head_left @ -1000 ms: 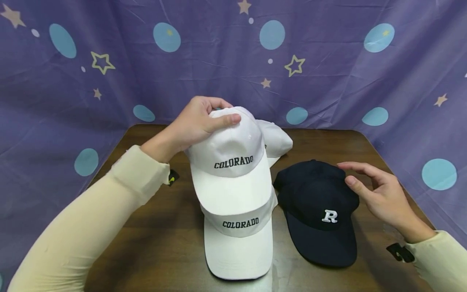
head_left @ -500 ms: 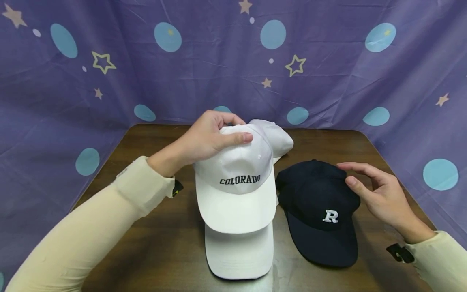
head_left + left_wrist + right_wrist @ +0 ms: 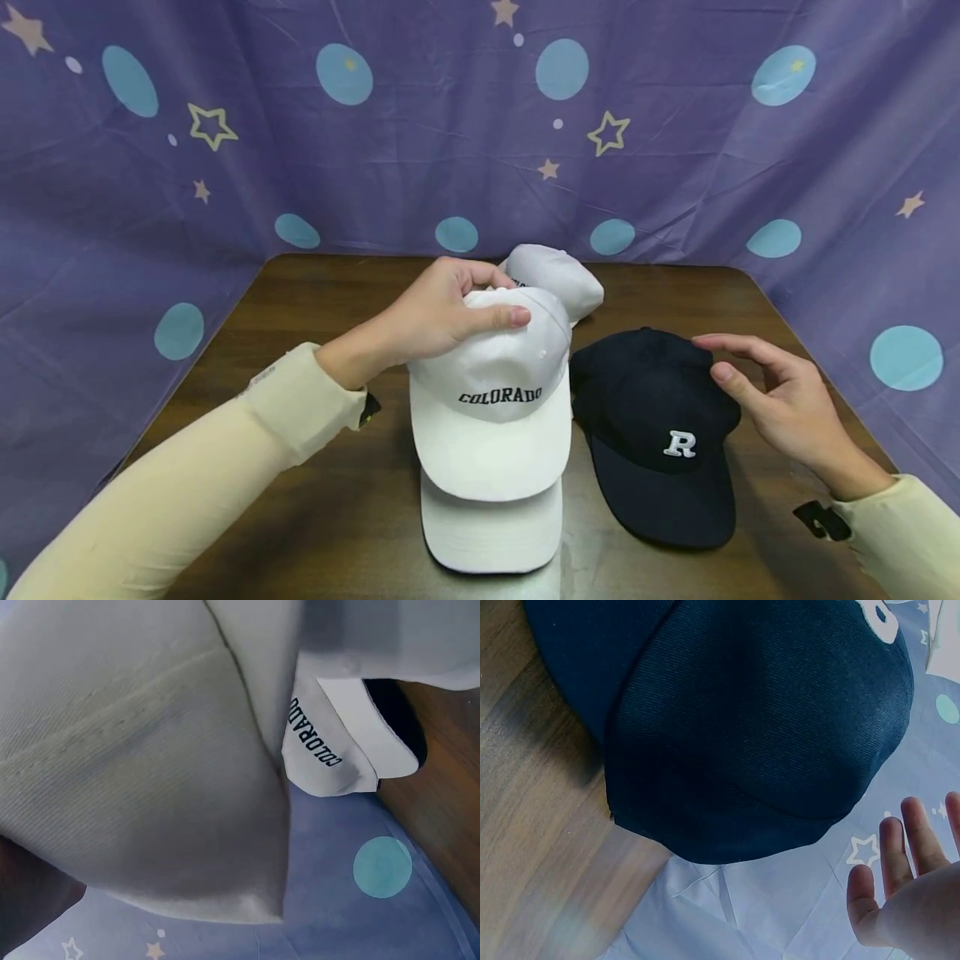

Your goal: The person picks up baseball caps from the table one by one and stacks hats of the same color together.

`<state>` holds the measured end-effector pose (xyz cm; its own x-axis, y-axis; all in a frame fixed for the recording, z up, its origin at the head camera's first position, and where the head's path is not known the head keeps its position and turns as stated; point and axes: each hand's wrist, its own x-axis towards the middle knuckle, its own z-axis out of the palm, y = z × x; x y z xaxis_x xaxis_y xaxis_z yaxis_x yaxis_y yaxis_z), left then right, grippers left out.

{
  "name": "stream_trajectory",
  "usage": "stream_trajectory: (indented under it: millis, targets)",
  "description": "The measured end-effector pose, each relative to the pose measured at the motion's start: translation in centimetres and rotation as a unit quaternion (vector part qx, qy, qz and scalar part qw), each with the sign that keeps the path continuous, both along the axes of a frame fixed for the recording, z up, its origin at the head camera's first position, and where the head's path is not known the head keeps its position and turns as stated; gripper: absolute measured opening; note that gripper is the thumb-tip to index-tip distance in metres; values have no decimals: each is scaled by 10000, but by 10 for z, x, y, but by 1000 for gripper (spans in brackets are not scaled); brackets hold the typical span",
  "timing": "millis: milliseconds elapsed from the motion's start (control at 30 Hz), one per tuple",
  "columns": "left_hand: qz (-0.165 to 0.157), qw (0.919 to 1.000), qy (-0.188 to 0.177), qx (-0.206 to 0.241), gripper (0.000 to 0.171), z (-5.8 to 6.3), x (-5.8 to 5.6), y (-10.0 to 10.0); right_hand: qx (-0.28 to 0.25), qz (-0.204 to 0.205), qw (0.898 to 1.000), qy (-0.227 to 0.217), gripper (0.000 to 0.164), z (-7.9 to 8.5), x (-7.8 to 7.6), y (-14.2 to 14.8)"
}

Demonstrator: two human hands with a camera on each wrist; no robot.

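Note:
My left hand (image 3: pixel 435 317) pinches the crown of a white baseball cap (image 3: pixel 491 450) lettered COLORADO, thumb in front and fingers behind. That cap sits over a second white baseball cap (image 3: pixel 491 537), of which only the brim shows below it. The held cap's fabric (image 3: pixel 150 810) fills much of the left wrist view. Beside this pair lies a dark navy baseball cap (image 3: pixel 648 392) with a white R. My right hand (image 3: pixel 783 400) is at its right side, fingers relaxed and spread, holding nothing; whether the fingertips touch the crown I cannot tell.
Another white cap (image 3: pixel 558 279) lies at the back of the brown wooden table (image 3: pixel 330 287), partly behind my left hand; its COLORADO lettering shows in the left wrist view. A purple curtain (image 3: pixel 450 150) with stars and blue ovals hangs behind the table.
My left hand has lowered the white cap and brought it slightly right, covering the lettering of the cap beneath. More of the rear cap shows. My right hand and the navy cap look unmoved.

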<state>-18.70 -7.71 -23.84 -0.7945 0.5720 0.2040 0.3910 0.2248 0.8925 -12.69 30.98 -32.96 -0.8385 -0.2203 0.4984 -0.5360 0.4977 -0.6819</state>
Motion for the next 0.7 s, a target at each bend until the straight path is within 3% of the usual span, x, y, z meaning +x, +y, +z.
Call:
stream_trajectory:
  millis: [367, 700]
  targets:
    - [6, 9996, 167, -219, 21, 3, 18, 4, 77, -55, 9999, -84, 36, 1, 1, -1]
    - [89, 9978, 217, -614, 22, -6, 27, 2, 68, -79, 9999, -67, 37, -1, -1, -2]
